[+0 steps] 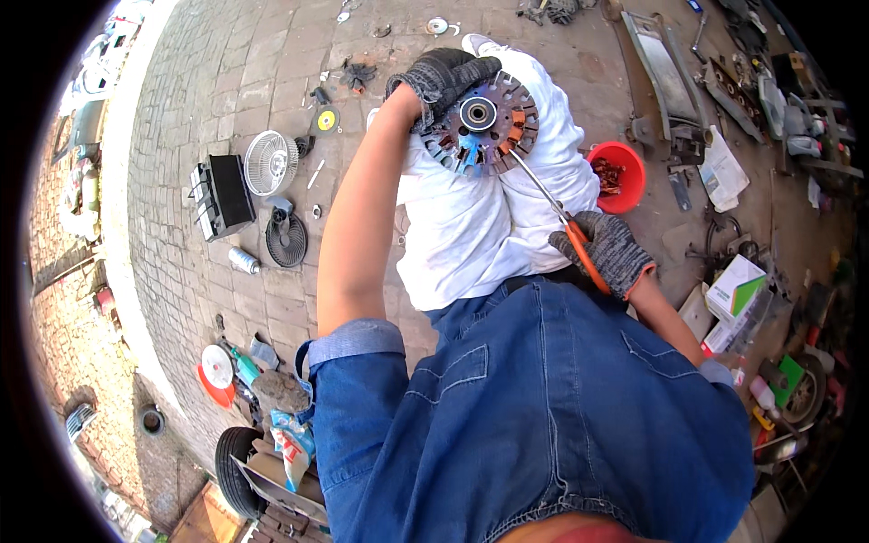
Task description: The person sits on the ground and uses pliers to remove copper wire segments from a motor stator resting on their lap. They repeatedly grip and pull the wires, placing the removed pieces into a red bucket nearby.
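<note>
My left hand (444,77), in a dark grey knit glove, is closed on the upper left rim of a round slotted motor stator (494,140). The stator rests over my white-trousered thighs, its bearing (478,113) facing up. Copper windings (516,127) sit in some slots on its right and lower sides, and blue patches mark its face. My gloved right hand (611,249) is wrapped round the orange grip of what look like long-nose pliers (541,188). Their thin metal tip meets the stator's lower right rim, by the copper. The fingers partly hide the grip.
Right of my knees stands a red bucket (625,177) holding copper scraps. On the paving to the left are a white fan grille (271,163), a black box (222,197), a dark fan guard (287,239) and a spray can (243,261). Metal parts and a white box (735,288) crowd the right.
</note>
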The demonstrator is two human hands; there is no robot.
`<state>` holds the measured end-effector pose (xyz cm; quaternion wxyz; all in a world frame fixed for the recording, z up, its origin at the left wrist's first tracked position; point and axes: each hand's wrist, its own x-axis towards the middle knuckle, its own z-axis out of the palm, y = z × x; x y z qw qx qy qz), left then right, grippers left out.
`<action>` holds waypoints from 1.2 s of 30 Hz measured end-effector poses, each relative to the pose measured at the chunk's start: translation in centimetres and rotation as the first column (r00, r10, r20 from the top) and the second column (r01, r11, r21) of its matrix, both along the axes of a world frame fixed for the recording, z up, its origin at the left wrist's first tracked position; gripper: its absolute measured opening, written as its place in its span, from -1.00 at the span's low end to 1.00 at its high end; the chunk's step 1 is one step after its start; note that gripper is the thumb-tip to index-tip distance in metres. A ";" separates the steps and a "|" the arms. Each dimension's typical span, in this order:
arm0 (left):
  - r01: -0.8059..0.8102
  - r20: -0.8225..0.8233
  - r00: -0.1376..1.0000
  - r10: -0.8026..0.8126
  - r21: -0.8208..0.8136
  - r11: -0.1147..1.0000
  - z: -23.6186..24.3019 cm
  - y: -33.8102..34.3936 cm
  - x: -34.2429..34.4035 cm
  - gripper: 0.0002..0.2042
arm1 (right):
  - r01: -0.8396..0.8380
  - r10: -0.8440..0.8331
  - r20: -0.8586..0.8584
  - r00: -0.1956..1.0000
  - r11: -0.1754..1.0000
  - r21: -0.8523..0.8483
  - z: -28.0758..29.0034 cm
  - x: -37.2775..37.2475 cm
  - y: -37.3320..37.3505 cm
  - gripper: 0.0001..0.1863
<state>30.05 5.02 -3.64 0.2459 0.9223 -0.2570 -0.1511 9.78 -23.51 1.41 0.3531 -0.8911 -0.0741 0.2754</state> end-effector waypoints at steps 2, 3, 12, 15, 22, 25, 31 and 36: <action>0.041 0.222 0.975 -0.020 -0.092 0.995 -0.3 0.7 -0.5 -0.67 | -0.092 0.092 0.001 0.996 0.994 -0.053 1.0 2.2 -1.3 -0.55; 0.071 0.379 0.926 -0.002 -0.168 0.983 -0.2 0.8 -1.4 -0.58 | -0.142 0.142 -0.013 0.990 0.987 -0.072 1.4 3.2 -2.0 -0.55; -0.562 0.108 0.821 0.561 -0.017 0.827 4.0 -3.0 -6.6 -0.46 | -0.397 0.393 -0.105 0.914 0.918 -0.021 -1.5 9.8 -7.0 -0.59; -0.610 0.178 0.785 0.593 0.057 0.790 2.7 -3.2 -6.3 -0.51 | -0.395 0.395 -0.005 0.919 0.918 -0.037 -4.0 9.8 -8.2 -0.59; -0.194 0.120 0.976 0.184 0.074 0.978 3.5 -2.1 -3.5 -0.67 | -0.345 0.337 -0.186 0.923 0.938 -0.016 0.4 10.4 -5.3 -0.56; -0.241 0.066 0.969 0.237 0.066 0.968 2.0 -2.4 -2.9 -0.59 | -0.294 0.274 -0.212 0.938 0.953 -0.069 1.0 10.3 -5.4 -0.50; -0.422 0.035 0.907 0.420 0.063 0.905 3.7 -3.1 -4.5 -0.51 | -0.278 0.246 -0.215 0.945 0.951 -0.134 2.0 11.2 -5.2 -0.42; -0.430 0.077 0.902 0.424 0.090 0.898 1.2 -2.8 -3.6 -0.55 | -0.331 0.286 -0.236 0.929 0.926 -0.182 1.4 11.2 -5.4 -0.43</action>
